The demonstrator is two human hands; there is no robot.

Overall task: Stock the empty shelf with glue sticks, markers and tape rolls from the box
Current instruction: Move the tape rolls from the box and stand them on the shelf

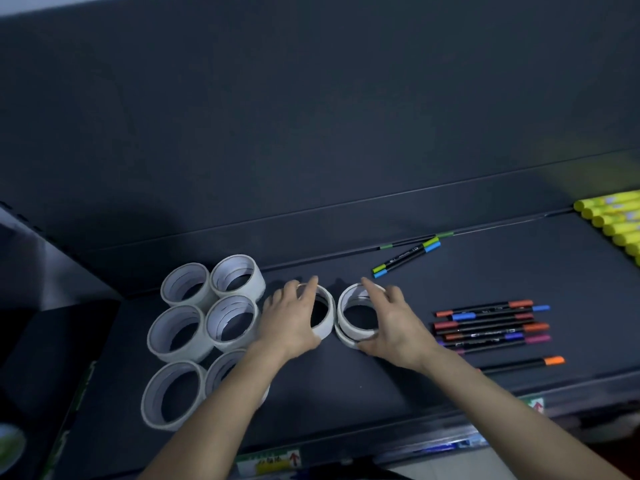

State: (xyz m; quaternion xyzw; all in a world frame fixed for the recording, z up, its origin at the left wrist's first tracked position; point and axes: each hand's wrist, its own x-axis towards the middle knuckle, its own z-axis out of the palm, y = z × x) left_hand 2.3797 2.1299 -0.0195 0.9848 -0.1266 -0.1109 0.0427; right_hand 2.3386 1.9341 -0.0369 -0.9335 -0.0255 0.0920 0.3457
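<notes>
On the dark shelf [381,382] several white tape rolls [180,332] lie flat in a cluster at the left. My left hand [291,320] grips another white tape roll [325,327] just right of that cluster. My right hand [391,323] holds a small stack of white tape rolls [349,323] beside it, fingers curled over the rim. Several markers [491,327] lie in a row to the right, two more markers [407,257] lie farther back. Yellow glue sticks [609,220] are lined up at the far right.
The shelf's back panel [311,133] rises behind the items. Price labels [270,462] are stuck along the shelf's front edge. A dark object [52,358] stands left of the shelf. Bare shelf surface lies between my forearms and in front of the markers.
</notes>
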